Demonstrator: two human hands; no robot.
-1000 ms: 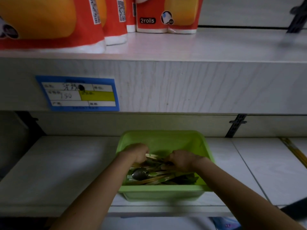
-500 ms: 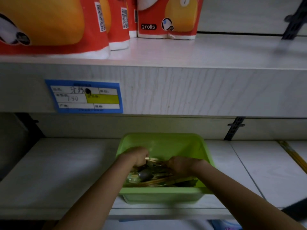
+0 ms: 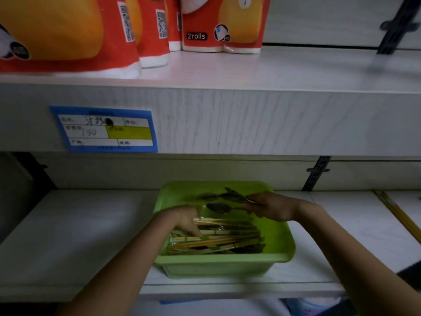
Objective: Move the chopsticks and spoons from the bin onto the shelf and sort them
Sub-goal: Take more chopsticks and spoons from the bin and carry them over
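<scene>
A green plastic bin [image 3: 280,252] stands on the lower white shelf [image 3: 68,236], near its front edge. Inside lie several wooden chopsticks [image 3: 223,240], some in wrappers, running left to right. My right hand [image 3: 271,206] is raised over the bin's far half and grips a bunch of metal spoons [image 3: 219,207] by their handles, bowls pointing left. My left hand [image 3: 185,221] is down in the bin's left side, fingers resting on the chopstick ends; whether it grips any is unclear.
Red and orange paper-roll packs [image 3: 218,23] stand on the upper shelf. A blue price label [image 3: 104,130] is stuck on that shelf's front edge. A pair of chopsticks [image 3: 396,213] lies on the lower shelf at the far right. A dark bracket [image 3: 315,173] is on the back wall.
My right hand has lifted up and to the right out of the pile, bringing spoons with it. My left hand stayed low on the chopsticks. The camera dipped slightly.
</scene>
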